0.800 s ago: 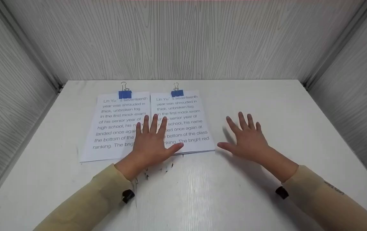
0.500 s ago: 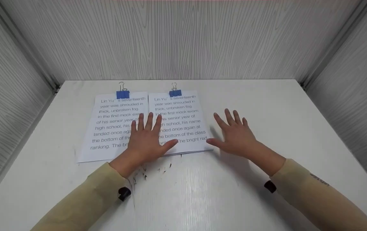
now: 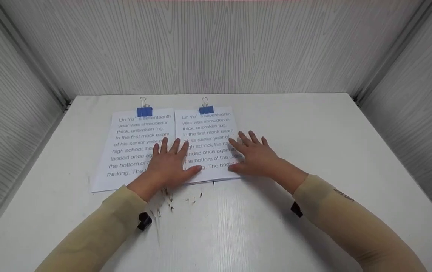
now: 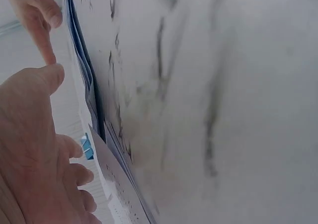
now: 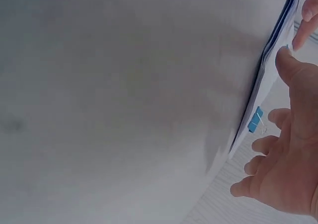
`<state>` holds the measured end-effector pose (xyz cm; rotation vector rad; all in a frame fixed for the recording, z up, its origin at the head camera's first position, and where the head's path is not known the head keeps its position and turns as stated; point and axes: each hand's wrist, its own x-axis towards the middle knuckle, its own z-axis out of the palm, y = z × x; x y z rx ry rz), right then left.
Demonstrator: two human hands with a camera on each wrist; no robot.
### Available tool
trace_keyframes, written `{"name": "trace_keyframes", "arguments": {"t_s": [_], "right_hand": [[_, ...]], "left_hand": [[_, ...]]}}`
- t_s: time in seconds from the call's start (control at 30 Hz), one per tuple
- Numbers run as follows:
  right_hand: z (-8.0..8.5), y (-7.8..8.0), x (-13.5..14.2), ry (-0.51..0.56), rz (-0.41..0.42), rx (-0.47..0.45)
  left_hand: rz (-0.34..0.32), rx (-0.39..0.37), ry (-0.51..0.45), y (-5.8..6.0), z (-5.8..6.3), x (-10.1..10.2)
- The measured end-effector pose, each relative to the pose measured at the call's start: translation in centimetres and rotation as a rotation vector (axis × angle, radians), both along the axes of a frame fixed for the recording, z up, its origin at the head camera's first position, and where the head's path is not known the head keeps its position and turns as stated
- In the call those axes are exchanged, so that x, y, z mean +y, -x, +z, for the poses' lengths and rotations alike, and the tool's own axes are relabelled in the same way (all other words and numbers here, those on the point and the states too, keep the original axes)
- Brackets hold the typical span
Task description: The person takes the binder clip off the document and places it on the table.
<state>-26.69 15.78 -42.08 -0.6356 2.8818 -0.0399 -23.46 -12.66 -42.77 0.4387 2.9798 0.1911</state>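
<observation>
Two stacks of printed paper lie side by side on the white table, a left stack (image 3: 125, 151) and a right stack (image 3: 208, 151). A blue binder clip (image 3: 144, 112) holds the top of the left stack; a matching binder clip (image 3: 206, 110) is on the right one. My left hand (image 3: 167, 166) is over the seam between the stacks, fingers straight and spread. Over the right stack's right edge is my right hand (image 3: 255, 155), fingers also spread. Neither hand grips anything. In the left wrist view, my left palm (image 4: 30, 134) appears raised off the paper edges (image 4: 89, 85).
The white table (image 3: 314, 124) has dark scuff marks (image 3: 168, 202) just in front of the stacks. A wood-grained back panel (image 3: 216, 45) and two side panels enclose it.
My right hand has moved left, from beside the right stack to over its right edge. My left hand has shifted slightly left. The stacks lie much as before.
</observation>
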Motion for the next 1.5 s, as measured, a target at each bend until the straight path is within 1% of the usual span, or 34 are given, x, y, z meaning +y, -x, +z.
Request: {"name": "trace_keyframes", "arguments": {"t_s": [0.1, 0.17, 0.3, 0.57, 0.73, 0.9, 1.1, 1.33, 1.5], "right_hand": [[-0.4, 0.1, -0.3, -0.005, 0.009, -0.056], [-0.5, 0.2, -0.4, -0.001, 0.002, -0.078], [-0.5, 0.3, -0.5, 0.001, -0.013, -0.095], [-0.6, 0.5, -0.2, 0.02, -0.007, -0.12], [-0.7, 0.0, 0.5, 0.016, -0.008, -0.126], [-0.6, -1.0, 1.7, 0.012, 0.014, -0.128], [-0.6, -2.2, 2.9, 0.016, 0.015, -0.132], [-0.6, -3.7, 4.0, 0.018, 0.03, -0.109], [-0.3, -4.8, 4.7, 0.049, 0.031, -0.106]], "left_hand": [[-0.016, -0.043, -0.005, 0.1, -0.2, -0.2], [-0.019, -0.055, -0.001, 0.1, -0.3, -0.3], [-0.028, -0.053, 0.011, 0.2, -0.2, -0.3], [-0.044, -0.053, 0.055, 0.7, 0.1, 0.0], [-0.072, -0.057, 0.096, 0.6, 0.5, 0.8], [-0.103, -0.047, 0.118, -0.1, 0.7, 1.8], [-0.124, -0.04, 0.087, -1.1, 0.7, 2.8], [-0.147, -0.04, 0.041, -2.3, 0.5, 3.7], [-0.161, -0.049, 0.043, -3.0, 0.4, 4.3]]}}
